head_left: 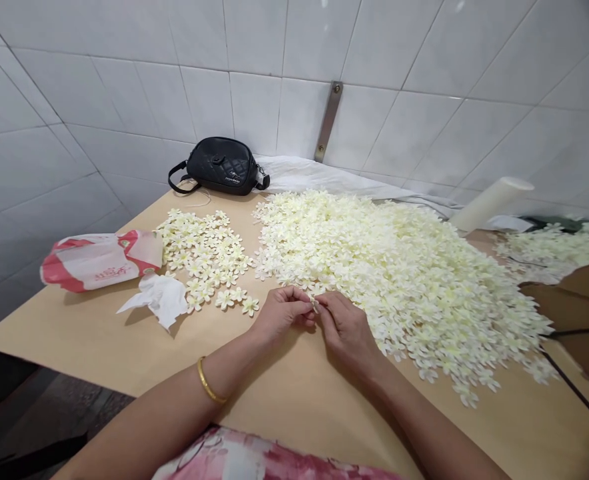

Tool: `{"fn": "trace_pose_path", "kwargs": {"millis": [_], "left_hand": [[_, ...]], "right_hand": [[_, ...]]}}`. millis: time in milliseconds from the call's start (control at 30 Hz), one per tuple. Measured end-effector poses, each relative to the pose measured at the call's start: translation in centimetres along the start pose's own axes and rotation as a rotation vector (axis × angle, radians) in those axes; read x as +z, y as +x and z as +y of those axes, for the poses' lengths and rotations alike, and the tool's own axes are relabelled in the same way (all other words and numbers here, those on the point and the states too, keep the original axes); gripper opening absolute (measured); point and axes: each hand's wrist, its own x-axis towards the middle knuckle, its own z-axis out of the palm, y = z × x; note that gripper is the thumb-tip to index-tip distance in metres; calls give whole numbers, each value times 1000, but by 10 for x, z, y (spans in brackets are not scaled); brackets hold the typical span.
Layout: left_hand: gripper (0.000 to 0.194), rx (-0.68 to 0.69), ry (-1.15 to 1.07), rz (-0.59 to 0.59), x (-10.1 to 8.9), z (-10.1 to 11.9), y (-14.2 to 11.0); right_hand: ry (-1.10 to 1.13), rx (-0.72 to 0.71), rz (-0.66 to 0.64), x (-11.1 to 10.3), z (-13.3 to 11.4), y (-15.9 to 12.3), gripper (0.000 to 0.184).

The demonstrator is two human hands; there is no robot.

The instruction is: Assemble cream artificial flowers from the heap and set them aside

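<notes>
Between my fingertips, low over the table, is a small pale artificial flower (313,303), mostly covered by the fingers. My left hand (283,313) pinches it from the left, with a gold bangle on that wrist. From the right, my right hand (347,330) is closed on the same flower with thumb and forefinger. A large heap of cream-white artificial flowers (399,260) lies just beyond and to the right of my hands. To the left, a smaller spread of the same flowers (204,257) has yellowish centres showing.
A red-and-white tissue pack (104,260) and a crumpled tissue (159,299) lie at the left of the brown tabletop (89,333). Against the tiled wall sits a black bag (222,165). A white roll (494,203) and a brown carton (574,307) with a dark cord stand at right.
</notes>
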Motion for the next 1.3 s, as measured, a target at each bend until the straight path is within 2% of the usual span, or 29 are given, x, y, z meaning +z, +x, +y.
{"fn": "trace_pose_path", "kwargs": {"millis": [67,133,300,433,500,567,667,733,767,833,967,1100,1233,1300], "left_hand": [[14,-7,-14,-4,1,0,-1],[13,-17,-25,-13,3,0,-1],[10,-16,10,-4,3,2,-2],[10,5,8,8,-1,3,0],[11,10,-10,32,-2,4,1],[12,4,-27,60,-2,6,1],[13,-13,-37,70,0,9,2],[13,-19,-35,68,1,10,2],[14,-20,-34,66,1,11,2],[13,-12,-31,65,1,10,2],[13,-10,-37,44,1,9,4],[13,-16,-57,45,-1,10,7],[13,-38,-70,36,2,10,3],[12,-47,-67,3,3,8,1]], "right_hand": [[-15,23,16,0,-3,-1,18],[27,105,50,-3,-6,-1,17],[319,434,134,-15,-8,-2,17],[492,520,129,-26,-6,-6,19],[421,475,159,-36,-1,-8,18],[235,361,210,-53,7,-7,16],[-232,147,288,-87,25,2,17],[-595,5,297,-106,40,15,19],[-724,-44,283,-113,46,23,21],[-836,-100,260,-117,59,42,24],[-810,-142,253,-102,80,74,19],[-748,-123,323,-93,85,74,17],[-618,-42,385,-87,53,41,16],[-370,22,324,-77,29,22,12]]}}
